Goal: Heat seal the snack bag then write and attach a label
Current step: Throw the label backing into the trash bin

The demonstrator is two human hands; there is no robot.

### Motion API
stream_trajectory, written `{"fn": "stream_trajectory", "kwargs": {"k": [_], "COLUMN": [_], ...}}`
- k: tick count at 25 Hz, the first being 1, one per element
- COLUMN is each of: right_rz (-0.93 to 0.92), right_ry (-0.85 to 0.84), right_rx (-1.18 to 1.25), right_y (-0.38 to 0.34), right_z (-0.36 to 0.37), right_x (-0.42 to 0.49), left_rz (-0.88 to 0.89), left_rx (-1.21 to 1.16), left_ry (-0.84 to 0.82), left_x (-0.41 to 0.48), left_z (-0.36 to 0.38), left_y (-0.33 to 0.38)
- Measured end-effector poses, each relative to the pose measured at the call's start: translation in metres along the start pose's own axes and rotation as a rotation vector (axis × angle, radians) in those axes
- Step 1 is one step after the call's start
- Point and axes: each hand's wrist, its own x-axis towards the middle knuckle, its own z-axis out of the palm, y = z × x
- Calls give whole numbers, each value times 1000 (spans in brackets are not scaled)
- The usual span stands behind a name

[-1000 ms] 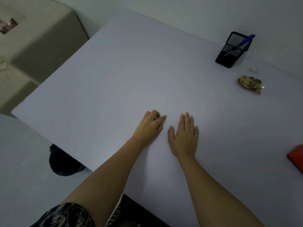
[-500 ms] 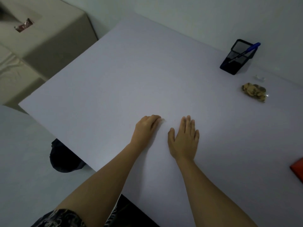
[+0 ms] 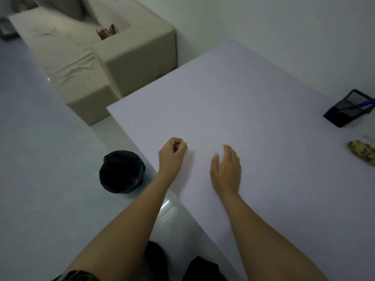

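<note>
Your left hand (image 3: 172, 154) pinching a small pale scrap (image 3: 187, 149), your right hand (image 3: 226, 170) open and relaxed at the table (image 3: 223, 94), snack bag (image 3: 360, 152) far right.

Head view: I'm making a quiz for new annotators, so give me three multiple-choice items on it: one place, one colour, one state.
1. Where does the black bin stand? A) on the floor beside the table; B) on a chair; C) on a shelf.
2. What colour is the pen in the mesh pen holder? A) red; B) blue; C) green.
3. How is the left hand? A) flat and open; B) curled, pinching a pale scrap; C) gripping a cup.
Answers: 1 A, it sits on the floor by the table's edge. 2 B, its barrel is blue. 3 B, its fingers are curled with the scrap at their tips.
</note>
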Motion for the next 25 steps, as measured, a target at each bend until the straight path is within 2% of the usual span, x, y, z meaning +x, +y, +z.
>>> {"fn": "stream_trajectory", "kwargs": {"k": [2,5,7,9,13,18,22,25], "right_rz": [-51,-159,-211,-183,-47,78,240,364], "right_ry": [-64,-248,-369,-447,-490,-578,-644,-639], "right_rx": [124,260,280,270,179,-15,-128,-47], "right_y": [-52,-131,-169,-183,-167,-111,-52,-18], "right_z": [29,91,136,180,272,419,528,591], "right_x": [-13,-46,-65,-78,-83,-60,-59,-62], "left_rz": [7,-12,-23,-54,-163,-265,-237,-199], "left_rx": [-50,-99,-73,-21,57,162,277,313], "left_ry": [55,176,262,306,313,285,222,199], "left_x": [15,44,68,90,133,190,226,247], "left_z": [-48,-139,-196,-236,-273,-263,-241,-225], "left_y": [-6,-33,-61,-95,-187,-339,-452,-521]}}
